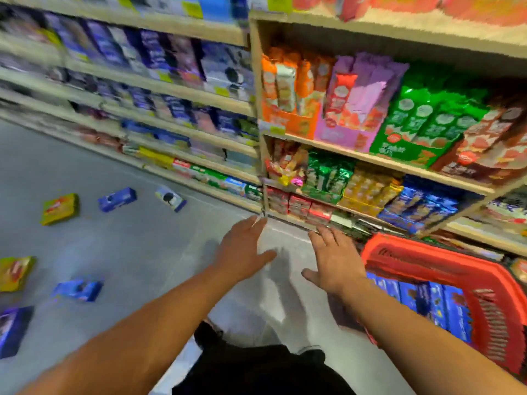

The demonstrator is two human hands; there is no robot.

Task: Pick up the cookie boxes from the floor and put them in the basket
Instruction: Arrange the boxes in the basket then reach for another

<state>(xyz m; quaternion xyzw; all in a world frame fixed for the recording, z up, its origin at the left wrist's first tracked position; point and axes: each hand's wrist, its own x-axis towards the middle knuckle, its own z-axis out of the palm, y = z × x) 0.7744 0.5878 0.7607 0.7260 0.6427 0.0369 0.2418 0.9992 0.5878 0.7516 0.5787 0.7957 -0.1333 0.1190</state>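
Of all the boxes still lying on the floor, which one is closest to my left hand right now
The blue-and-white box lying nearest the shelf base, rightmost of the far row of three. The others on the floor all sit further left of your left hand.

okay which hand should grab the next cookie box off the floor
Probably the left hand: it's open and empty, and the remaining boxes, like the blue box, lie on its side. The right hand is nearer the red basket.

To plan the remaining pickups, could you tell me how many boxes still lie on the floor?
6: yellow, blue, pale blue farther; yellow, blue, dark nearer. More may lie off-frame.
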